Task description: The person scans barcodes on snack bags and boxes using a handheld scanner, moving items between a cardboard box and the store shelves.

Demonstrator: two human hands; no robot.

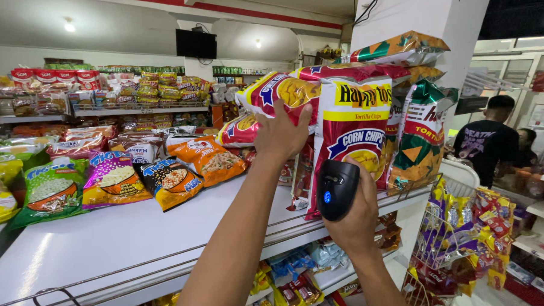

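Gripping a black handheld scanner [336, 190] in your right hand [356, 219], fingers wrapped shut about its body, you hold it just before the tall red and yellow chip bag [352, 132] that stands upright on the white shelf [118, 237]. Your left hand [281, 134] lies spread and open against the red snack bag [276, 92] beside it — pressing, not clasping.

Risks noted: the bags at this end are stacked loosely, with an orange and silver bag [401, 46] lying across the top; a push from your left hand could topple the pile over the low wire rail [107, 276] at the shelf's front edge. The tall bag's glossy, creased face may also throw glare back at the scanner.

Not verifiable: any code panel on the tall bag — none shows on the face turned to you. Your left palm is hidden against the bag, and the scanner's window faces away. A person in a black shirt [485, 142] stands well apart at right, hands out of view.
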